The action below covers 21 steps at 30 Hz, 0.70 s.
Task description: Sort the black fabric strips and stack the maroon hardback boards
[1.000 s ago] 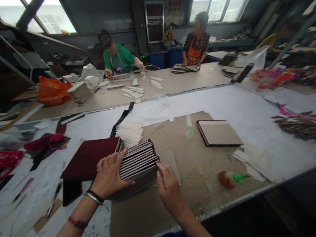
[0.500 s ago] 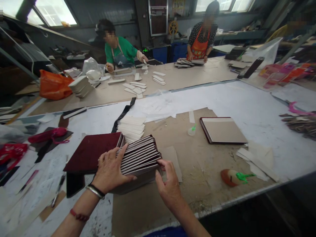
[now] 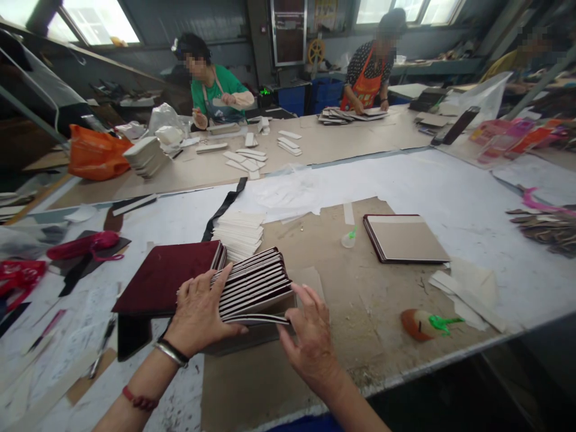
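Observation:
A fanned stack of dark-edged grey board covers point(image 3: 256, 282) lies on the brown card sheet point(image 3: 351, 288) in front of me. My left hand point(image 3: 200, 312) rests flat on the stack's left side, fingers spread over the edges. My right hand point(image 3: 310, 336) is at the stack's lower right corner, its fingertips lifting the edge of one cover point(image 3: 258, 319) away from the pile. A maroon cloth-covered cover point(image 3: 168, 282) lies just left of the stack.
A pile of white paper slips point(image 3: 238, 233), a small glue bottle point(image 3: 348, 238) and one open cover point(image 3: 405, 238) lie further out. A red-and-green glue pot point(image 3: 420, 324) sits near the table's front edge. Two people work across the far table point(image 3: 324, 147).
My right hand has slid under the stack's corner and peeled one cover loose. The camera view has shifted slightly. The left hand stays on the stack.

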{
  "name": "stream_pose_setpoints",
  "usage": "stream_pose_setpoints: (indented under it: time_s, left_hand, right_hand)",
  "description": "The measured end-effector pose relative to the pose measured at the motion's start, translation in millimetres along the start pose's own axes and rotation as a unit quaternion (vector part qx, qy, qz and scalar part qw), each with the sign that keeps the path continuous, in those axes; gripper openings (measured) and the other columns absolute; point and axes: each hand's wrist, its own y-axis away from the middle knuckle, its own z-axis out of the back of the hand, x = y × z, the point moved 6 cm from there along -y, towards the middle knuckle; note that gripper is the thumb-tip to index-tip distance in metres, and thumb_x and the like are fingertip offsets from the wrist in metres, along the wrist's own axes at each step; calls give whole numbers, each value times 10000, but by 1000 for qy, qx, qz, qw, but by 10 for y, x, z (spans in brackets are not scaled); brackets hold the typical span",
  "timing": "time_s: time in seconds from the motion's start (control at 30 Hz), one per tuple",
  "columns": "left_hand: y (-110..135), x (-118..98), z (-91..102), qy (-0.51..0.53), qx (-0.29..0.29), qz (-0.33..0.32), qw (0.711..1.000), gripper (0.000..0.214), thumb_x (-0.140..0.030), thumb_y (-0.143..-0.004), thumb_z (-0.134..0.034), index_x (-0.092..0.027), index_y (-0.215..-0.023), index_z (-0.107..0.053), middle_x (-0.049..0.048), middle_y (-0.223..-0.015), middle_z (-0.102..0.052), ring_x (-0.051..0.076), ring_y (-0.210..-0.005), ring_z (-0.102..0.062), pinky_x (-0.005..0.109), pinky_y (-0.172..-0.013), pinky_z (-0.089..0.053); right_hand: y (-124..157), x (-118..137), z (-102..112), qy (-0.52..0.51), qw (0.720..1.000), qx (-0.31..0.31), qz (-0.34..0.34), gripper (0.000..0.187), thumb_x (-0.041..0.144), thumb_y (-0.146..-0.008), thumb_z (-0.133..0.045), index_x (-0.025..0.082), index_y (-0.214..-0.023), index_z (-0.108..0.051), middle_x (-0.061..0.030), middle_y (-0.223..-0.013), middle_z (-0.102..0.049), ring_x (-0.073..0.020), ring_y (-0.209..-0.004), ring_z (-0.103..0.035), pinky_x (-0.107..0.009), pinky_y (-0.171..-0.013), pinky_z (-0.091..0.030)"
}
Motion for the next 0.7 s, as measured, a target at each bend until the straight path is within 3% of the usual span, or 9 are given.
stream_pose_setpoints:
  time_s: [0.17,0.4,0.6,0.7]
  left_hand:
    - [10,-15,11,0,-21,-10,1000,1113,-643,-466,-699,-161,-1382,-290,193,-1264,-422,339,-1166,-389,485,-983,-256]
    - [35,-2,-14,6,-35,-18,999,1140,-654,-444,-705,-179,-1386,-273,178,-1259,-427,340,-1152,-396,495,-980,-258]
    - [58,-24,1,3,-36,-19,999,1117,-627,-449,-711,-172,-1377,-288,175,-1250,-437,333,-1150,-394,480,-983,-252]
    - [71,-25,8,4,-32,-16,999,1095,-627,-463,-701,-172,-1374,-297,175,-1248,-441,338,-1145,-400,481,-981,-252]
  right_hand:
    - [-118,-3,18,18,998,38,45,113,108,-770,-551,196,-835,-524,-87,-1286,-491,-282,-1223,-350,-486,-954,-354]
    - [10,71,29,4,999,-3,51,183,63,-786,-510,186,-921,-501,-99,-1072,-542,-256,-1122,-439,-471,-947,-376]
    - [106,-19,-46,-89,994,-48,-41,232,119,-832,-518,191,-1040,-445,-98,-994,-512,-208,-967,-525,-356,-815,-502]
    - [47,-136,-53,-139,980,-75,-119,430,205,-824,-565,186,-1211,-377,-65,-907,-524,-198,-855,-550,-358,-785,-512]
